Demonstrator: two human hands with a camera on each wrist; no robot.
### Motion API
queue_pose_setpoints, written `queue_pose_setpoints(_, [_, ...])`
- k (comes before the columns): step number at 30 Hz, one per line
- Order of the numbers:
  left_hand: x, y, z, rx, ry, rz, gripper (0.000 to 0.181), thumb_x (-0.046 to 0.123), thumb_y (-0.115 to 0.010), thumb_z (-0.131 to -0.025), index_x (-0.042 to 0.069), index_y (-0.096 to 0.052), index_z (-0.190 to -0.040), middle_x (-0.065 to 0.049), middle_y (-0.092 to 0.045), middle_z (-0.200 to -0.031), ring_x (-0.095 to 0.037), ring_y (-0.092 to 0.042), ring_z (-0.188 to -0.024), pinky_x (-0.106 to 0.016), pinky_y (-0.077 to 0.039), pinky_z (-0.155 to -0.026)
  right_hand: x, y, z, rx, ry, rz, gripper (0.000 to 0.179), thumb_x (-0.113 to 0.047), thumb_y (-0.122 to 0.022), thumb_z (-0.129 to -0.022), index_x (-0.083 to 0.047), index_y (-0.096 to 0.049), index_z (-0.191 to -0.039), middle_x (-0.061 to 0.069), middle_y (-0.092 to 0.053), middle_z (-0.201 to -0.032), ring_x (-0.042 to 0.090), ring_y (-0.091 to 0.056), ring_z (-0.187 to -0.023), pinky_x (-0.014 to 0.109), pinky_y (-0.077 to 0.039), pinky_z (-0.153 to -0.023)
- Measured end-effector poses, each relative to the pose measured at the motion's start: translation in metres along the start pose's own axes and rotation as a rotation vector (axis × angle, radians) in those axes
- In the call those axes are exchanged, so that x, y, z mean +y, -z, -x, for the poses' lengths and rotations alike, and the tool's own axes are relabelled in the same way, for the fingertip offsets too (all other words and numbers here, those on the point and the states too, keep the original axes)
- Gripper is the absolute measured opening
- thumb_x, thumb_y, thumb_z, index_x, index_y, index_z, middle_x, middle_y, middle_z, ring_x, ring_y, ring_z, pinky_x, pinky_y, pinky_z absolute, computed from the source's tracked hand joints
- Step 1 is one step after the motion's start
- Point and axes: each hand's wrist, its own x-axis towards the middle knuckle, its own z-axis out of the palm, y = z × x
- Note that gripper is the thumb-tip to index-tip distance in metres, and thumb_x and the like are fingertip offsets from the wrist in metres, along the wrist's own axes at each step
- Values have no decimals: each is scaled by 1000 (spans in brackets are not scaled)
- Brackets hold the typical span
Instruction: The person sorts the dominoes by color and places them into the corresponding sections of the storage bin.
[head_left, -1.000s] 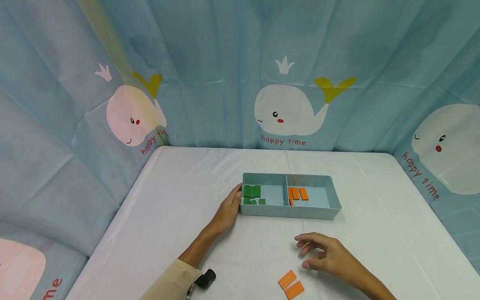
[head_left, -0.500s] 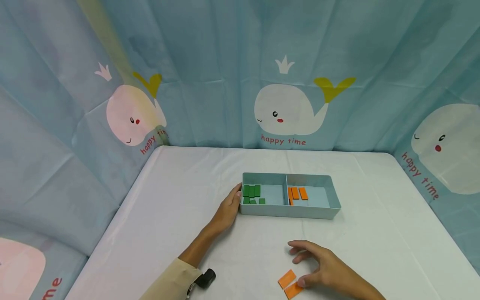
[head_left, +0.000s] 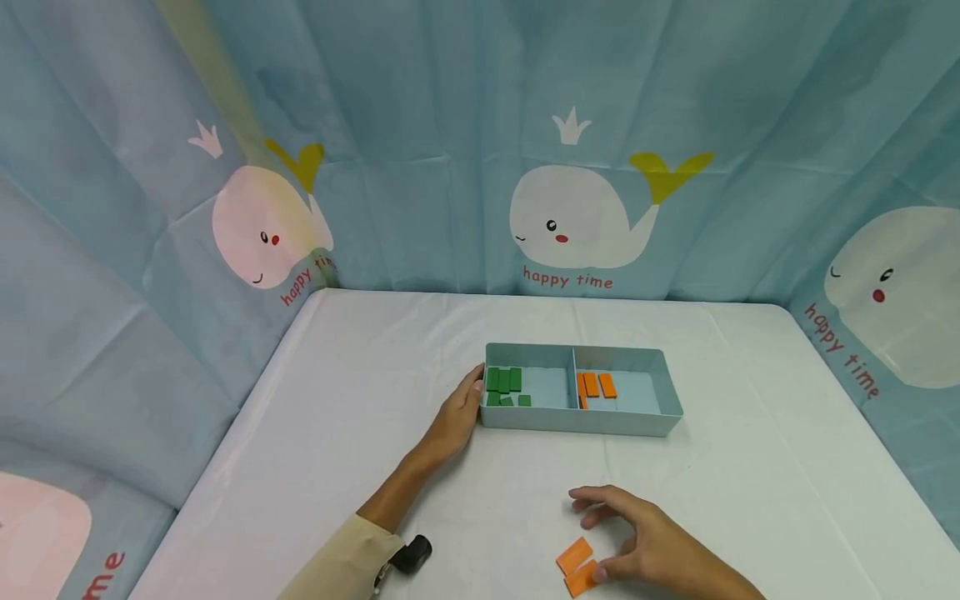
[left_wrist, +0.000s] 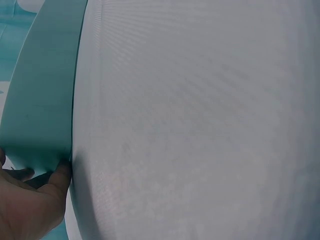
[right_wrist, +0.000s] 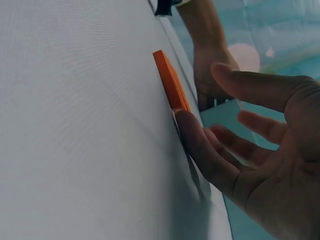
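Note:
In the head view a two-compartment blue-grey box (head_left: 585, 420) stands on the white table. My left hand (head_left: 453, 421) rests against its left end; in the left wrist view, the fingertips of this hand (left_wrist: 32, 202) touch the end wall. My right hand (head_left: 648, 542) is at the front, thumb on the nearer orange tile (head_left: 580, 580) and the other fingers spread apart above the table. A second orange tile (head_left: 574, 556) lies right beside it. In the right wrist view a digit of the right hand (right_wrist: 270, 155) meets the edge of an orange tile (right_wrist: 171, 82).
Several green tiles (head_left: 504, 380) lie in the box's left compartment. Orange tiles (head_left: 592, 385) are in the right one, near the divider (head_left: 575, 375). A curtain (head_left: 420, 225) with whale prints surrounds the table (head_left: 360, 375) at the back and sides.
My right hand has come down and left to the loose orange tiles, and its thumb now touches the nearer one. That tile has shifted slightly left against the other. The left hand stays put.

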Motion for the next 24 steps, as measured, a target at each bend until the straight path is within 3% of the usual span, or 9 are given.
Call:
queue_pose_setpoints(4, [0,0,0,-1,-6,3,57,34,-27,-119,8,-23,-170,-10,-28,-174,-32,-20,-163,-57,-18,-132,2,-2,-1,-29,39,18,68,-5,-85,-85,-10,-58,-147,14,-63,-131,13,-60,-113,29,-63,-75])
queue_pose_setpoints(12, [-1,0,-1,-3,-8,12,57,34,-27,-119,7,-22,-170,-10,-27,-175,-32,-19,-163,-57,-18,-132,5,-5,-6,-64,48,144,63,-6,-86,-81,-13,-66,-141,3,-67,-133,8,-58,-107,22,-58,-72])
queue_pose_setpoints(17, [-1,0,-1,-6,-7,13,57,33,-27,-119,7,-22,-170,-10,-27,-175,-32,-19,-163,-57,-18,-132,6,-7,-7,-73,65,181,65,-2,-85,-79,-14,-66,-140,-1,-69,-134,6,-59,-108,21,-56,-79])
queue_pose_setpoints(24, [-2,-1,-1,0,-2,0,58,35,-27,-119,8,-22,-170,-9,-28,-174,-31,-19,-163,-56,-18,-132,3,-8,-10,-41,-1,214,56,-8,-85,-85,-16,-68,-138,-5,-69,-126,4,-59,-102,20,-57,-84])
